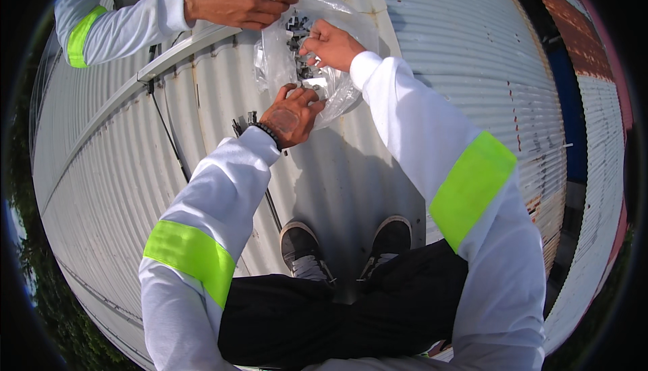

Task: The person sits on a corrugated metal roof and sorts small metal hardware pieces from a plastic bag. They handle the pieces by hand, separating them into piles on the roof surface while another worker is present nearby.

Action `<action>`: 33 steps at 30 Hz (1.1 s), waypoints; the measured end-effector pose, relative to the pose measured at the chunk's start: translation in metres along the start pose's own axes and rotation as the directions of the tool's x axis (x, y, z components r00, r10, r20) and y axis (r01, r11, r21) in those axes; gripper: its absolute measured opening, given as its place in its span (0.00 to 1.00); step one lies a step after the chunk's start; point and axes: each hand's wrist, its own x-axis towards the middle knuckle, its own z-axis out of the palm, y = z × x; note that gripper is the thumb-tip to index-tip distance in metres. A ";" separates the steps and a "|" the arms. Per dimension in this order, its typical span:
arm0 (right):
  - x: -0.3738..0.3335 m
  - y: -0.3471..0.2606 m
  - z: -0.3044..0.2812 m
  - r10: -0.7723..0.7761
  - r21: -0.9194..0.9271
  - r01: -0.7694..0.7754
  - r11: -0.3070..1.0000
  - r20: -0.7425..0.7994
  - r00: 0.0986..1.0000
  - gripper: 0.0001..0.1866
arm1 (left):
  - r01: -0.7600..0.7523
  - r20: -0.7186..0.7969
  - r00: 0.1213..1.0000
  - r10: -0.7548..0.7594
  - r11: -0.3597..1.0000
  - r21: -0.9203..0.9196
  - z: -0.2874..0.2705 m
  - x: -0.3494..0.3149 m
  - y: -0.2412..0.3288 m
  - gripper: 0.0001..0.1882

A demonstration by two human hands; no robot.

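Observation:
A see-through plastic bag (347, 16) lies gaping on the corrugated metal roof, holding several small grey and dark metal fittings (297, 30) whose exact kind I cannot tell. My left hand (293, 116) is at the bag's near edge, its fingers curled over the plastic close to a white label (314, 84). Over the bag's right side, my right hand (332, 45) has its fingers bent inward among the fittings; what they pinch is hidden. A co-worker's hand (239, 1) reaches from the upper left to the bag's far left rim.
A long metal rail (179, 54) runs across the roof (135, 162) on the left, with black cable (169, 128) below it. Small dark fittings (252, 117) stand beside my left wrist. My shoes (300, 243) are on the roof sheet. A dark gap (567, 114) lies far right.

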 end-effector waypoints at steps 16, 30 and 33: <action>-0.010 -0.031 -0.058 0.153 -0.947 0.182 0.264 0.227 0.962 0.21 | 0.271 0.038 0.962 -0.271 0.921 -0.279 -0.021 0.042 -0.015 0.17; 0.004 0.009 -0.063 -0.057 -0.708 0.042 0.705 0.003 0.998 0.19 | 0.660 0.021 0.740 -0.672 0.732 0.169 -0.070 0.078 -0.086 0.40; 0.016 -0.007 -0.050 -0.037 -0.381 0.006 0.925 -0.075 0.997 0.22 | 0.639 0.026 0.744 -0.668 0.723 0.262 -0.074 0.073 -0.087 0.47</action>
